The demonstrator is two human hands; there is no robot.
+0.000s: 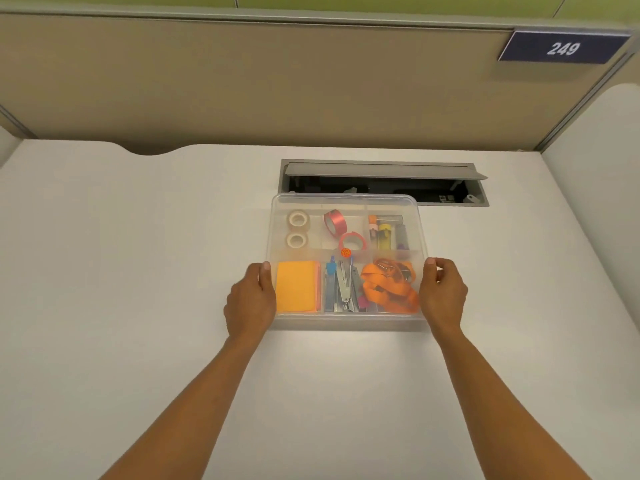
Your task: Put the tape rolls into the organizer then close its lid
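On the desk point(138, 271), both hands point(251, 299) point(443, 296) grip the lidded organizer's point(346, 202) sides.

Office cubicle — numbered partition point(562, 48), white desk point(121, 254)

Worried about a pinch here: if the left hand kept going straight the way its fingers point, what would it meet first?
The left hand already touches the organizer at its left side, so it likely meets that wall; depth beyond is unclear.

Bright, even overhead light, soft shadows, slight blur, wide-angle bending at edges.
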